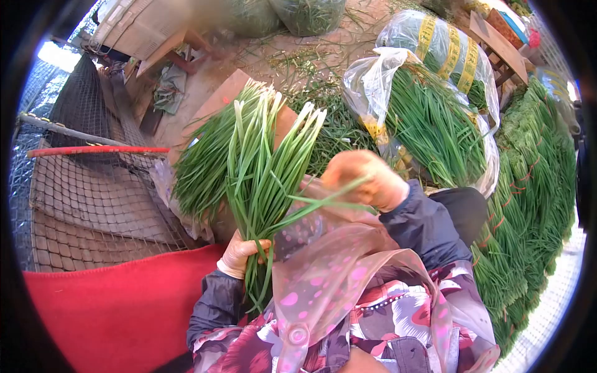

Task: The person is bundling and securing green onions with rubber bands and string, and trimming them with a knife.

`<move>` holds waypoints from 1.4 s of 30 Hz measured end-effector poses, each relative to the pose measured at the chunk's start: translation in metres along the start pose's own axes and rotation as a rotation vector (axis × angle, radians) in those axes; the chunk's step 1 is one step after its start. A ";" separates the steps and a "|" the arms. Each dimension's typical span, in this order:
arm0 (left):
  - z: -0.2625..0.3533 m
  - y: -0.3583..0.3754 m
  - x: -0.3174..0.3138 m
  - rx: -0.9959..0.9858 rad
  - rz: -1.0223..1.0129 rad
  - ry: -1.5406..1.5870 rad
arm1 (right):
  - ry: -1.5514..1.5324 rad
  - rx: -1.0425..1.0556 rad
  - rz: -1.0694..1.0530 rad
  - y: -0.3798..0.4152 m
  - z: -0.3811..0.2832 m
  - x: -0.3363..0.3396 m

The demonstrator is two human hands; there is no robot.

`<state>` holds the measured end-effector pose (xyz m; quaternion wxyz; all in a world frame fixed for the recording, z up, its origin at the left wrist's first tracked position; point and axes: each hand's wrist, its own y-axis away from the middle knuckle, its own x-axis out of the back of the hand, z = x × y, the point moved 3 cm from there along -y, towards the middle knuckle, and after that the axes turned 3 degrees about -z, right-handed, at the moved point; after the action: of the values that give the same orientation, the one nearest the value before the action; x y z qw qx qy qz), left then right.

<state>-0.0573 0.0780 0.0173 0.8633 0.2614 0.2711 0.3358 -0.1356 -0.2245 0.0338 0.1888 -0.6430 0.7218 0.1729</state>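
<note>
My left hand [244, 253], in a pale glove with orange fingers, is closed round the lower part of a bunch of long green stalks [264, 180], their pale ends pointing up. To its right, my right hand [364, 180], gloved in orange and white, is blurred and curled. Long green blades [329, 202] stick out sideways from the bunch and reach this hand; its fingertips are too smeared to show a grip. Behind the held bunch, more green stalks [208, 152] lie on a brown board [214, 99].
An open plastic bag [388, 68] of green stalks lies ahead right, beside a taped bag [454, 53]. Tied bundles [528, 180] are piled at the right. Netting [93, 205] and a red cloth [124, 304] are at the left, a white crate [134, 28] at the upper left.
</note>
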 end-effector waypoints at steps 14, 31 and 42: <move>-0.006 -0.004 -0.023 0.004 -0.058 -0.035 | 0.359 -0.259 -0.020 -0.015 0.030 -0.032; -0.020 0.008 -0.009 0.133 -0.074 -0.020 | 0.335 -0.562 -0.144 -0.040 0.028 0.024; -0.016 0.031 0.027 0.091 -0.155 -0.061 | 1.152 -0.302 0.625 -0.051 0.004 0.164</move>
<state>-0.0643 0.1218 0.0172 0.8817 0.2888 0.2792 0.2475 -0.1016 -0.3699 -0.0517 -0.3775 -0.4129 0.8272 -0.0522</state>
